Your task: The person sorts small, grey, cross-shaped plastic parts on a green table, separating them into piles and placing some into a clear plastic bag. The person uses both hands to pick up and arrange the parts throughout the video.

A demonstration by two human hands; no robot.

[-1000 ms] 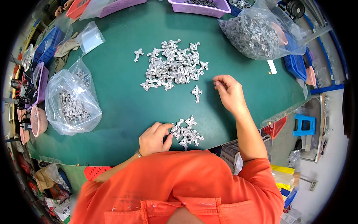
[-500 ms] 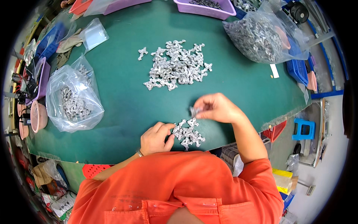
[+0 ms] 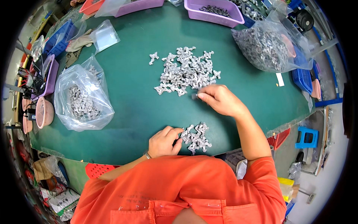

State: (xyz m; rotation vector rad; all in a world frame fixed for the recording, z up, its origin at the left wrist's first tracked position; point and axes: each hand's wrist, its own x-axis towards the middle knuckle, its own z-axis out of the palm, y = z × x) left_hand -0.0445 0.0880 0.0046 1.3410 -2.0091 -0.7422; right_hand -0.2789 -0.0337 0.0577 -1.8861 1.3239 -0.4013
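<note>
On the green table a large heap of small silvery, branched metal parts (image 3: 188, 71) lies ahead of me, with one stray metal part (image 3: 153, 58) to its left. A smaller pile of the same parts (image 3: 197, 140) sits close to my body. My left hand (image 3: 163, 142) rests beside that pile, its bent fingertips touching the left edge and the thumb held apart. At the near right edge of the large heap, my right hand (image 3: 222, 100) pinches a small metal part (image 3: 194, 96) between thumb and forefinger; motion blurs that part.
To the left stands a clear bag of metal parts (image 3: 84, 99), and a fuller bag (image 3: 266, 46) lies far right. A purple tray (image 3: 214, 15) holds darker pieces at the back. Pinkish baskets (image 3: 44, 112) line the left side. A blue stool (image 3: 307, 137) stands off the table's right edge.
My right hand has moved away from the small pile, forward to the large heap's near edge. My left hand stays beside the small pile. The whole view has shifted slightly.
</note>
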